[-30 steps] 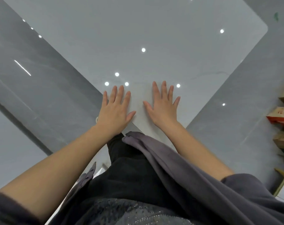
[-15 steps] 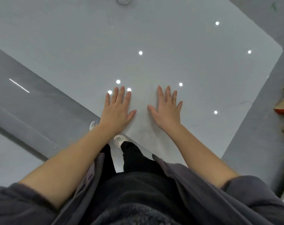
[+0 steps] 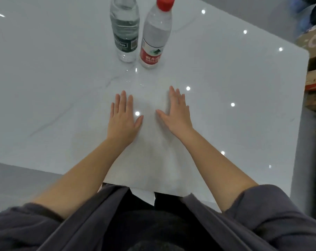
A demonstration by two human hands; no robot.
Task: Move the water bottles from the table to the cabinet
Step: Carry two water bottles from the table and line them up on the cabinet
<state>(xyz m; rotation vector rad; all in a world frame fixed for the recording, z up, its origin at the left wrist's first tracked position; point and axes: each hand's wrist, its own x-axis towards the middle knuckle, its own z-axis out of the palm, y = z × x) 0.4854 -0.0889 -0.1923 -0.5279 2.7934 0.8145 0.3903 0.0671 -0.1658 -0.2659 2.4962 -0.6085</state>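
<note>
Two clear water bottles stand upright side by side at the far middle of the glossy white table [image 3: 45,87]. The left bottle [image 3: 125,31] has a dark green label and its top is cut off by the frame. The right bottle [image 3: 156,35] has a red cap and a red and white label. My left hand [image 3: 123,116] lies flat on the table, fingers apart, well short of the bottles. My right hand [image 3: 176,111] lies flat beside it, also holding nothing. No cabinet is in view.
Cardboard boxes [image 3: 315,82] with red print are stacked beyond the table's right edge. Grey floor [image 3: 17,182] shows at the lower left, past the table's near edge. Ceiling lights reflect as bright dots on the tabletop.
The view has tilted up and forward, bringing the two bottles into sight at the top. Both hands stay flat on the table, now farther in from its near edge.
</note>
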